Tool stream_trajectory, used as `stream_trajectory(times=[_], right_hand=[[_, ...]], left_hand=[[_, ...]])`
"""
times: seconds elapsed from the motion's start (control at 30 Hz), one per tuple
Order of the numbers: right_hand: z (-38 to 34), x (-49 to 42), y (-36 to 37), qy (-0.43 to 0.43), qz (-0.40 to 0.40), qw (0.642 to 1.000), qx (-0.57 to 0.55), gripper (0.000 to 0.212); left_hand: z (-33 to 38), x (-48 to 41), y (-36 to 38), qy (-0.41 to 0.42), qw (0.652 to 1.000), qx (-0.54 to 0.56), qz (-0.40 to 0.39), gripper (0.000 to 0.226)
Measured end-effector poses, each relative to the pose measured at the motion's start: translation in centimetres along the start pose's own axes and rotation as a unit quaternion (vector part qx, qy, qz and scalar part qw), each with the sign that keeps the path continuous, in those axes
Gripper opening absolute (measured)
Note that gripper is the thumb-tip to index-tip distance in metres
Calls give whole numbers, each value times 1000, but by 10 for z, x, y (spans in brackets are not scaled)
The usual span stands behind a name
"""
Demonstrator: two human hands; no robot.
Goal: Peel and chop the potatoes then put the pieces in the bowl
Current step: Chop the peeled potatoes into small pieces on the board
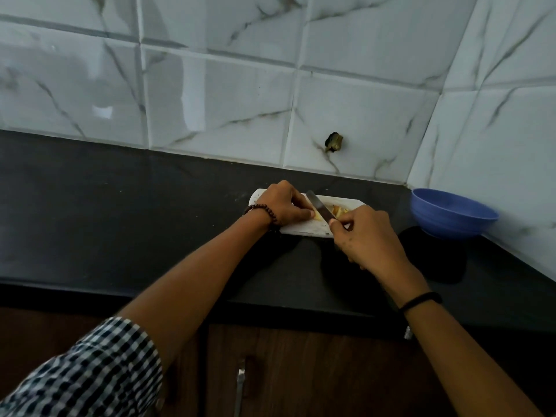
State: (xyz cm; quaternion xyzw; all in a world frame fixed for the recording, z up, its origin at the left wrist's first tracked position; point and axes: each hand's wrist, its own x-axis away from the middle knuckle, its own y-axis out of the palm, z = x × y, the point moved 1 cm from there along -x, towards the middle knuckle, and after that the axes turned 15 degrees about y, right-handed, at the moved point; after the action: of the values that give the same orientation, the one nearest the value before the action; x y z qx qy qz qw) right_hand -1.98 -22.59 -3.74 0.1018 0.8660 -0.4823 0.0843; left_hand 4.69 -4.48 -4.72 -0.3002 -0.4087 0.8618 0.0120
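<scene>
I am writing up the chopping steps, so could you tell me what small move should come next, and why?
Probably press the knife down through the potato. The left hand holds it on the white cutting board, the right hand grips the knife with its blade across it, and cut pieces lie beyond the blade.

Black countertop; marbled wall tiles; wooden cabinet below.
</scene>
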Motion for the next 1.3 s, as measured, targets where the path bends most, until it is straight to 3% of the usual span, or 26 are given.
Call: stream_trajectory(times=[0.57,0.77,0.93,1.3], right_hand=[[-12,8,-8,-19,-15,991,134,22],[-9,25,-37,-11,-61,984,169,25],[-8,37,-69,23,-122,979,159,22],[-4,35,-41,7,-59,995,76,28]], left_hand=[[5,5,-1,-6,1000,-4,21,11],[7,7,-1,1,1000,-13,-4,23],[8,6,-2,32,998,-20,-44,25],[4,5,-5,26,999,-4,-29,22]])
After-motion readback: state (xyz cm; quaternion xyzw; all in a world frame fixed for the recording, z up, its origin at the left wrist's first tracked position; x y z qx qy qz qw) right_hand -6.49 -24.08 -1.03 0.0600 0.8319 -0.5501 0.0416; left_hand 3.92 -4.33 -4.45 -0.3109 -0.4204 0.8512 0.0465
